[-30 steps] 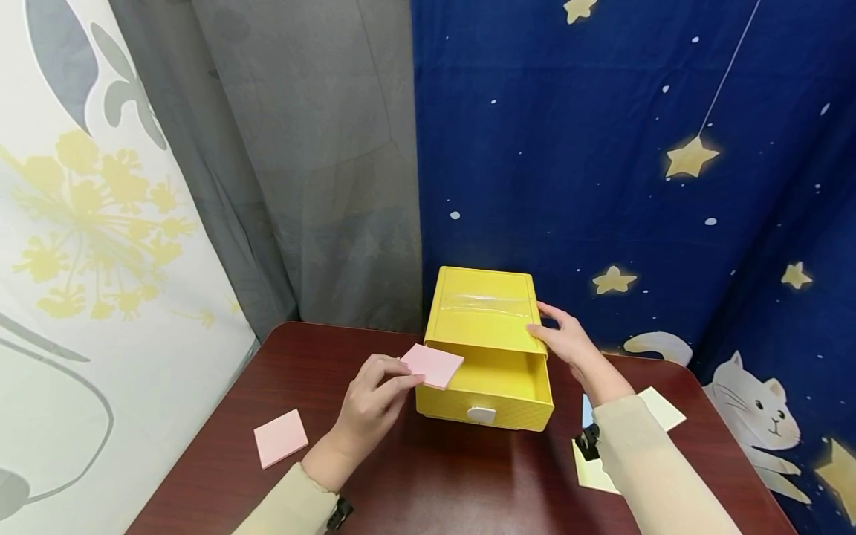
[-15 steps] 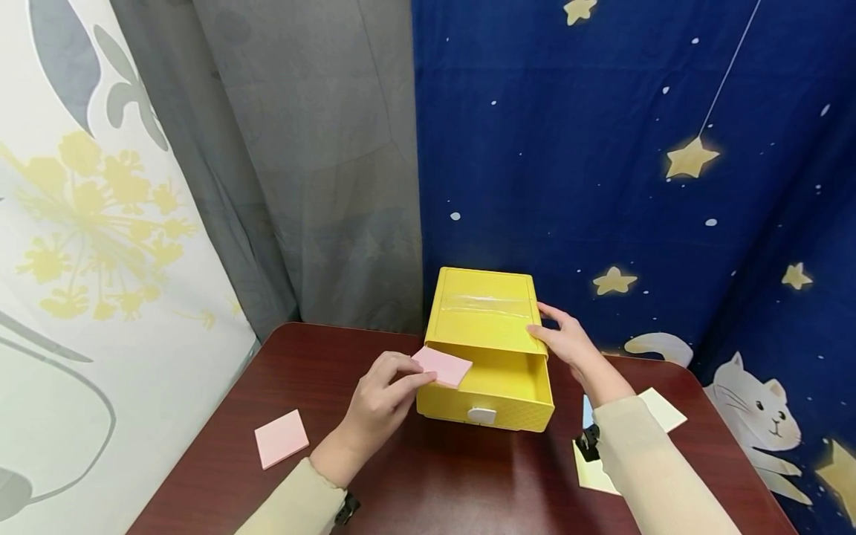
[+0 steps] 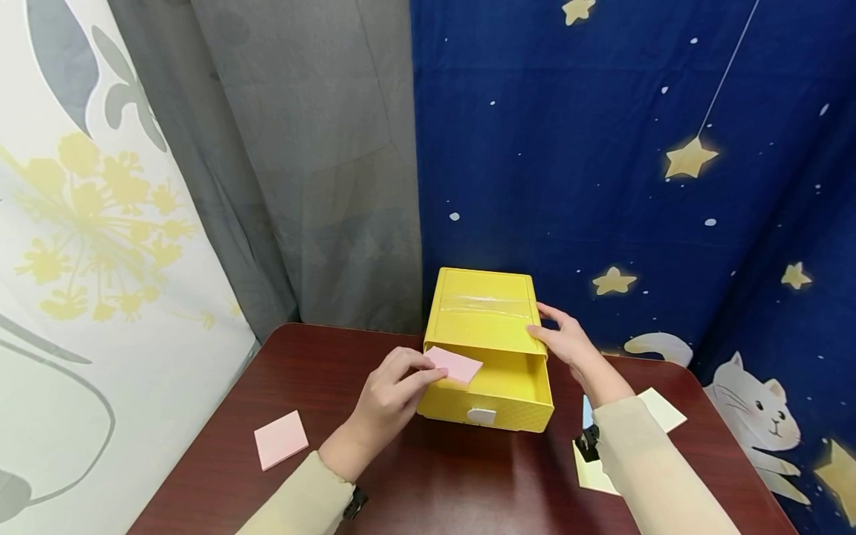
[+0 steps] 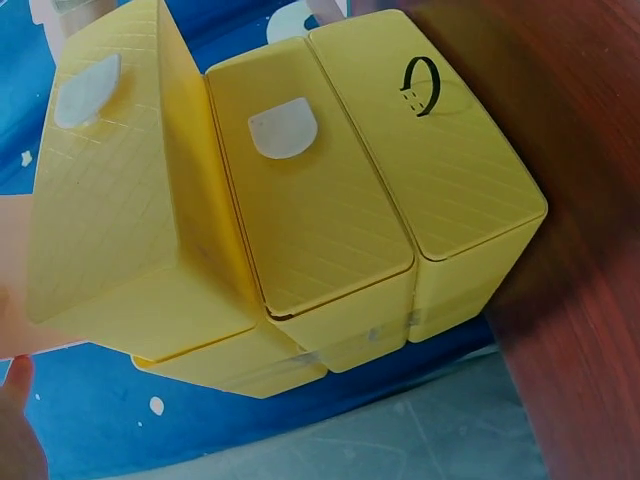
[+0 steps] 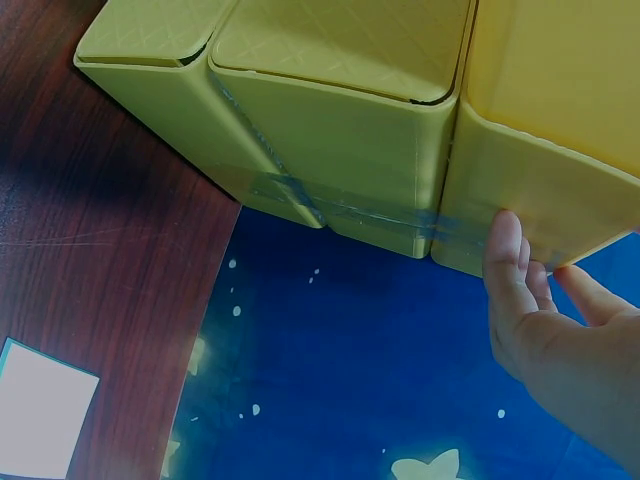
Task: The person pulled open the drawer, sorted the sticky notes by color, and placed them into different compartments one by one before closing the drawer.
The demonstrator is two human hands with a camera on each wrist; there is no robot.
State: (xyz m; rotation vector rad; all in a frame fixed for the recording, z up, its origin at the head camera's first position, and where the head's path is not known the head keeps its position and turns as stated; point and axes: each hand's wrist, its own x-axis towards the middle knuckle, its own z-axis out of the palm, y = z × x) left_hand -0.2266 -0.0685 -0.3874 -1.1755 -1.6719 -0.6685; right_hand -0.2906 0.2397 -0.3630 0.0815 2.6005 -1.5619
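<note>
My left hand pinches a pink sticky note pad between thumb and fingers. The pad is over the pulled-out top drawer of a yellow drawer unit. Straight fingers of my right hand rest along the unit's right side, with the thumb at its top edge. In the left wrist view, the unit shows three stacked drawers, the top one jutting out; only a fingertip of the left hand shows. In the right wrist view, the right hand touches the side wall.
Another pink pad lies at the left of the dark red table. To the right, partly behind the right sleeve, are a yellow pad, a blue one and a pale one. Curtains hang behind the table.
The left hand has carried the pink sticky note pad rightward, from the drawer's left edge to over its inside. My right hand and the drawer unit stay where they were.
</note>
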